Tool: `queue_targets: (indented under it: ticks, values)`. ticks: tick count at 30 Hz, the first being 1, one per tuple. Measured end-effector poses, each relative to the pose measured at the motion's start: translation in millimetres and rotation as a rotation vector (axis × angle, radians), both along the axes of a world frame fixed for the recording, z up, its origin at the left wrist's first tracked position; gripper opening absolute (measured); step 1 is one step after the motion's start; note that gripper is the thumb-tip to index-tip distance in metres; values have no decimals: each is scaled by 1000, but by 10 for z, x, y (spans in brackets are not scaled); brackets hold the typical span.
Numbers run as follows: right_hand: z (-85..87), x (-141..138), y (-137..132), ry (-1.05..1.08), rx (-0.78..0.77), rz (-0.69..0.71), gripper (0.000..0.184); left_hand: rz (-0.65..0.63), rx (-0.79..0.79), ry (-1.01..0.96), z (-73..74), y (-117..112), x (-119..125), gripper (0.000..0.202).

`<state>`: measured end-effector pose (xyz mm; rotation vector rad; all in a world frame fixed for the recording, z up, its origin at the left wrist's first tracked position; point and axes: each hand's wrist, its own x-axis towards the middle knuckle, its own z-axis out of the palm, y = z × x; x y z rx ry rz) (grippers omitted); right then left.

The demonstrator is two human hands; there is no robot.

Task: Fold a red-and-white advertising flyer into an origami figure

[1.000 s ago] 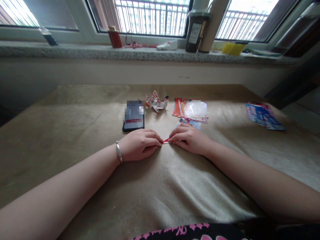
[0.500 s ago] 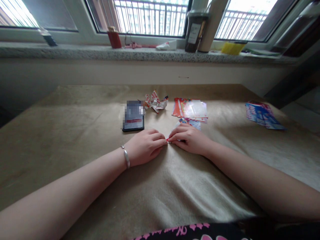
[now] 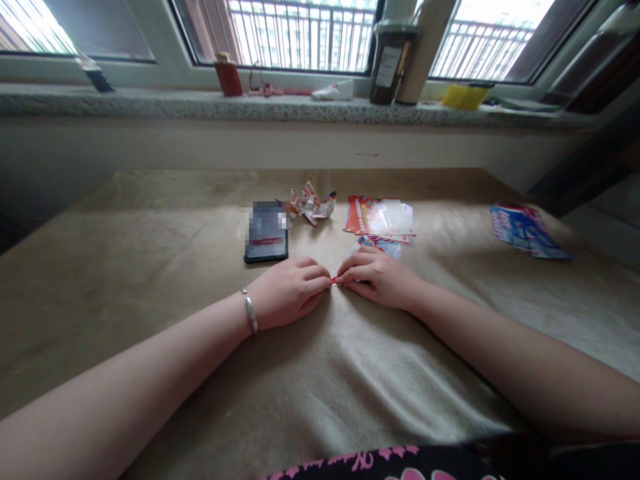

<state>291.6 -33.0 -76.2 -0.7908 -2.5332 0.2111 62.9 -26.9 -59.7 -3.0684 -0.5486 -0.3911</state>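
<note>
I find left hand [image 3: 291, 293] and right hand [image 3: 383, 277] pinched nearly closed on a red strip [image 3: 334, 280], work apparently underway, completion unconfirmed.

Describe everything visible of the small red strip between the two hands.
The small red strip is narrow, with a whitish edge on its near side; it may be paper, but that is hard to tell. It slants slightly, low at the table, pinched at either end by the left hand and right hand, which partly hide it.
</note>
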Motion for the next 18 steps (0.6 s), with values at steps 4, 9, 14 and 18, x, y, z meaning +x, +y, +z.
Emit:
queue_targets:
  ticks: [4, 9, 14, 18]
  values:
    - [-5, 18, -3, -12, -11, 2, 19, -40, -34, -27, 12, 42, -51, 21]
    - [-11, 33, -2, -18, -16, 11, 20, -94, -87, -39, 15, 82, -105, 21]
    - [10, 26, -9, -14, -16, 11, 20, -69, -89, -66, -7, 66, -106, 20]
    - [7, 17, -4, -9, -14, 9, 19, -50, -62, -43, -24, 38, -84, 26]
